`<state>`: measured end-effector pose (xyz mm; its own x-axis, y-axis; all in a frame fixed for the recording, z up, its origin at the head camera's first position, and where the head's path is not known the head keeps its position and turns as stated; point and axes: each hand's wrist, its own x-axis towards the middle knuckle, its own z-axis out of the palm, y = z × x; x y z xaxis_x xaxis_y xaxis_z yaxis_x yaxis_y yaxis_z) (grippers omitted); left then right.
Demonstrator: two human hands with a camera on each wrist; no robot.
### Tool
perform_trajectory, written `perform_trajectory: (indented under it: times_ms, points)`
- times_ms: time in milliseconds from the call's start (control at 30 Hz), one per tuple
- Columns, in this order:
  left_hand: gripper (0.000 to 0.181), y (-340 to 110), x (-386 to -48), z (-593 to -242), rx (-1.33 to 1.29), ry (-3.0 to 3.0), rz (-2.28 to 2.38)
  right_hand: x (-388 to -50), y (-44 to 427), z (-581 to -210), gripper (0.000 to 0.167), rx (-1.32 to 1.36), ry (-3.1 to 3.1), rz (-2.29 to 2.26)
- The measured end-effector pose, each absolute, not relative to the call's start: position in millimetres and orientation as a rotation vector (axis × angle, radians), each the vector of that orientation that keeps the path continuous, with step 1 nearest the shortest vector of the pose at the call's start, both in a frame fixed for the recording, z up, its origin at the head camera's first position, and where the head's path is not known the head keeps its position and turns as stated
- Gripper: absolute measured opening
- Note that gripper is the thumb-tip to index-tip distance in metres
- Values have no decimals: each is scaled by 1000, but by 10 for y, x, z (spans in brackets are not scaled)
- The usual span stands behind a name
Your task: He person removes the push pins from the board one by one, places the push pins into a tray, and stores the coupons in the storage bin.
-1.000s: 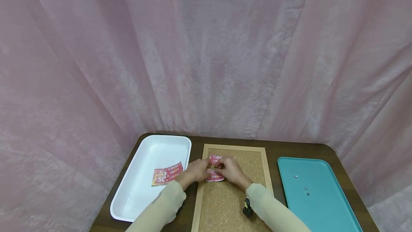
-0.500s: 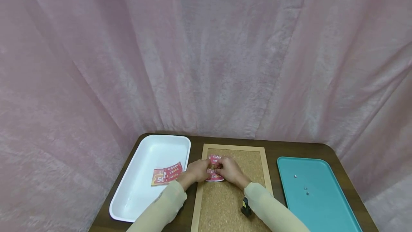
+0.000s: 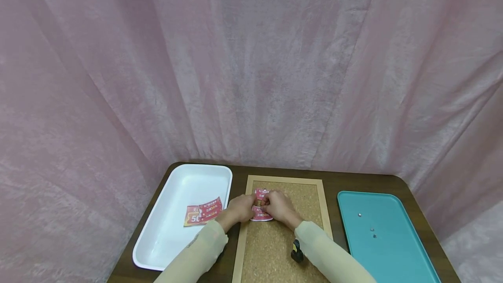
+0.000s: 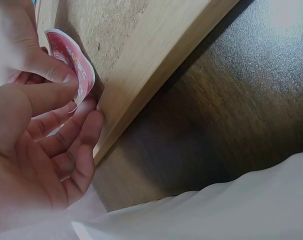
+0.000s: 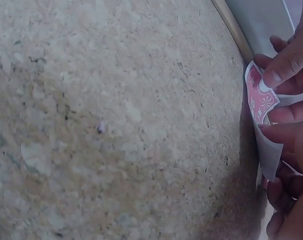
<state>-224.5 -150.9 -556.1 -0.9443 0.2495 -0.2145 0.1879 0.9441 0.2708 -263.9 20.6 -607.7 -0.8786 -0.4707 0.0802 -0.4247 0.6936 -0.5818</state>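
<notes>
Over the upper left of the cork board point(image 3: 275, 252), both hands meet at a red paper coupon point(image 3: 261, 215) with a curling lower edge. My left hand point(image 3: 240, 208) pinches its left side, with the thumb on the printed face point(image 5: 259, 97). My right hand point(image 3: 280, 206) pinches it from the right, fingertips close to the left thumb. In the left wrist view the coupon point(image 4: 66, 52) bends up off the cork beside the wooden frame point(image 4: 146, 75). Another red printed part point(image 3: 261, 194) shows just above the fingers. Whatever lies between the right fingertips is hidden.
Left of the board stands a white tray point(image 3: 157, 239) with overlapping red coupons point(image 3: 211, 208) in it. A teal tray point(image 3: 389, 257) on the right holds a few tiny shiny pieces point(image 3: 372, 229). Behind the dark table point(image 3: 332, 180) hangs a pink curtain point(image 3: 251, 77).
Both hands stay at the coupon with almost the same hold. The right forearm has shifted slightly left; the whole view has drifted a little.
</notes>
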Motion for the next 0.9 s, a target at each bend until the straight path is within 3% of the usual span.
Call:
perform_trajectory:
  times_ms: [300, 900]
  points:
    - [31, -1523, -2219, -5587, 320, 2849, 377, -2603, 179, -6080, 20, -743, 2833, -918]
    - [27, -1519, -2219, -5585, 315, 2844, 399, -2562, 161, -6011, 19, -694, 2837, -872]
